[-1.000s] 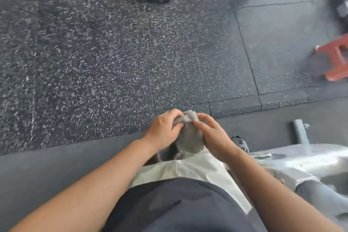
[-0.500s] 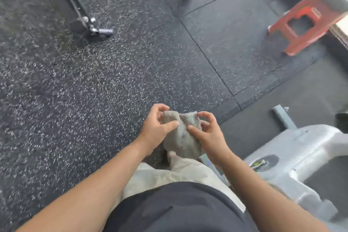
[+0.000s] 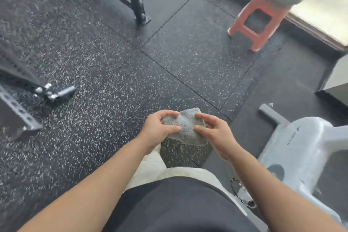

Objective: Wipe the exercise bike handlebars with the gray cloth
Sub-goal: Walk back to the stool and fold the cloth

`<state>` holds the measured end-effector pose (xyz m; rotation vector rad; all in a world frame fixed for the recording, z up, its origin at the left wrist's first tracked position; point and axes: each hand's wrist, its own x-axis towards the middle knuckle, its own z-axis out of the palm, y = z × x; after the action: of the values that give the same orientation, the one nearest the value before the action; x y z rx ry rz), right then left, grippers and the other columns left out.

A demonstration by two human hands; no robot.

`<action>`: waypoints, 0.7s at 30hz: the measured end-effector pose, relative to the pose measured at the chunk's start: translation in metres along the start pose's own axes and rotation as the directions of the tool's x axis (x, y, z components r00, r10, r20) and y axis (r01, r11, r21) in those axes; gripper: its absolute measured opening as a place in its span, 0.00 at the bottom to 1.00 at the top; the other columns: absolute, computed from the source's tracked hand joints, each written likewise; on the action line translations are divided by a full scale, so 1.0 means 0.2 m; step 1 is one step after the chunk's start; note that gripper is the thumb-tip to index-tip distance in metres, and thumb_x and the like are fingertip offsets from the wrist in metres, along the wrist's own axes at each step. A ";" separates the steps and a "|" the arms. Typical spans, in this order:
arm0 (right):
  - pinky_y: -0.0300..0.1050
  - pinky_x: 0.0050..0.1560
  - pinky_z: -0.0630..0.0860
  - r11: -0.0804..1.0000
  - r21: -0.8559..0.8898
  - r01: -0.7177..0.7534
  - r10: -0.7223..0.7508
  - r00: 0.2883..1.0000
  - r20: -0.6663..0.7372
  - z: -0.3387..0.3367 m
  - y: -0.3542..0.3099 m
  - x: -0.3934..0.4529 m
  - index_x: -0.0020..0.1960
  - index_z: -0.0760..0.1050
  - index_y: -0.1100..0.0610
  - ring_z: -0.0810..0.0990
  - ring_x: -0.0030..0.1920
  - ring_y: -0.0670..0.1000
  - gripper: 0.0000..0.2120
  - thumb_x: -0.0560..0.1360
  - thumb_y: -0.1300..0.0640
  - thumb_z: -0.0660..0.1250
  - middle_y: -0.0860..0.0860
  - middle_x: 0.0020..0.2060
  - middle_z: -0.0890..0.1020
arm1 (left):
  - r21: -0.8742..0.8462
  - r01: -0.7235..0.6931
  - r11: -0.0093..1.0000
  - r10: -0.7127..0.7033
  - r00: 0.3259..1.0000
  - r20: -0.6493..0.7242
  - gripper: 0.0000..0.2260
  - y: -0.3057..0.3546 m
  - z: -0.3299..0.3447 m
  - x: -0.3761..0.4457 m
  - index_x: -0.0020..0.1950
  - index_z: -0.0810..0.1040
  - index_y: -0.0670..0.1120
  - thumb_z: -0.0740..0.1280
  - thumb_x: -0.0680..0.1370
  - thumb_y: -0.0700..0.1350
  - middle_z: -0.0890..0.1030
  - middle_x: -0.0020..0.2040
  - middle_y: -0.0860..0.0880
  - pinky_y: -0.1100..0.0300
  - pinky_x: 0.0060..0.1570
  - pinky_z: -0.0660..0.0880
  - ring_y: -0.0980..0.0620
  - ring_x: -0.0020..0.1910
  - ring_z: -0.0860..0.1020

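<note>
Head cam looks down at both hands out front, over the speckled rubber floor (image 3: 113, 84). The gray cloth (image 3: 185, 126) sits between them, bunched up: the left hand (image 3: 158, 130) pinches its left edge with thumb and fingers, and the right hand (image 3: 214, 132) pinches the right edge, fingers loosely curled. The light gray exercise bike (image 3: 301, 149) frame is just to the right (handlebars out of view). An orange stool (image 3: 258, 17) stands further back.

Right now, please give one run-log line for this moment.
step: preparing small gray terry cloth | left hand: holding | right hand: holding | handlebars: unseen
</note>
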<state>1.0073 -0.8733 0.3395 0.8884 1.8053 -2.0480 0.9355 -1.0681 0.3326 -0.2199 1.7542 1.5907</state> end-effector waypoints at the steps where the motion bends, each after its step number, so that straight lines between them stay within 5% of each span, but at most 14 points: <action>1: 0.41 0.39 0.81 1.000 0.019 0.004 -0.003 0.999 -0.038 0.01 -0.06 0.07 0.58 0.80 0.55 0.85 0.42 0.49 0.18 0.72 0.68 0.73 0.56 0.47 0.86 | 0.013 0.016 1.000 -0.016 0.999 0.045 0.19 0.08 -0.02 0.09 0.52 0.84 0.48 0.77 0.68 0.29 0.84 0.57 0.40 0.46 0.50 0.84 0.45 0.49 0.84; 9: 0.40 0.38 0.81 0.970 0.226 0.086 -0.019 0.958 -0.286 -0.03 -0.49 0.54 0.57 0.80 0.57 0.84 0.39 0.45 0.17 0.72 0.71 0.71 0.48 0.39 0.86 | 0.218 -0.002 0.976 -0.047 0.975 0.216 0.21 0.65 -0.02 0.75 0.53 0.84 0.51 0.79 0.66 0.31 0.84 0.54 0.41 0.50 0.50 0.84 0.46 0.48 0.85; 15: 0.46 0.45 0.83 0.960 0.252 0.122 -0.014 0.920 -0.391 -0.28 -0.71 0.85 0.56 0.81 0.51 0.85 0.46 0.49 0.19 0.71 0.70 0.72 0.51 0.46 0.86 | 0.305 0.100 0.947 -0.205 0.920 0.335 0.21 0.99 0.19 1.22 0.54 0.84 0.48 0.78 0.66 0.30 0.83 0.55 0.39 0.51 0.52 0.82 0.40 0.55 0.83; 21: 0.45 0.39 0.81 0.907 0.389 0.162 -0.003 0.926 -0.378 -0.67 -0.98 1.22 0.55 0.82 0.50 0.85 0.42 0.52 0.19 0.73 0.71 0.69 0.55 0.43 0.87 | 0.216 0.164 0.963 -0.239 0.888 0.392 0.16 1.35 0.53 1.66 0.51 0.84 0.44 0.73 0.70 0.26 0.84 0.56 0.42 0.45 0.56 0.80 0.44 0.51 0.84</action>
<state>0.7409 -0.6601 0.3438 1.4205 1.6138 -2.5135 0.5871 -0.7995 0.3455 0.0245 1.4727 1.2152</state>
